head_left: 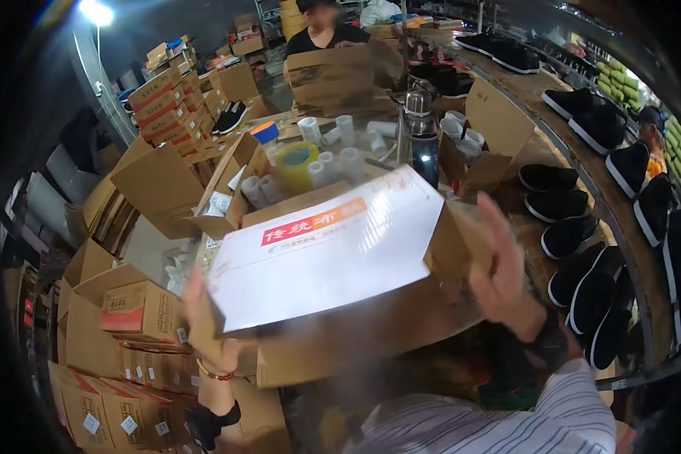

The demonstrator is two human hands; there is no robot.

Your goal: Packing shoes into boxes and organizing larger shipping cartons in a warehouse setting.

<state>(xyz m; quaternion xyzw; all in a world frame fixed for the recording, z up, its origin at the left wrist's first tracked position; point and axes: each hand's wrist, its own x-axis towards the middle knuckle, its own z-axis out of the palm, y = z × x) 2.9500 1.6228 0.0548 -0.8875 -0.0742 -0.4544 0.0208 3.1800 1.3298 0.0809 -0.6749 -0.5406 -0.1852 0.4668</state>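
Hands [505, 278] flank white-faced cardboard [329, 261], long axis slanting up-right.

White panel [325, 272] — glossy, smooth card; cartons [159, 310] matt cardboard; shoes [557, 206] matt cloth.

Between the left hand [204, 321] and the right hand [499, 276], a shoebox [325, 261] is held. Beyond it, a tape roll [296, 161] and label rolls [349, 163] are set out, with a flask [424, 155] placed to the tape's right. Farther back, a person [327, 36] is seen behind a carton [329, 76]. At left, boxes [140, 310] are stacked; at right, shoes [599, 129] are lined along a shelf [541, 83].
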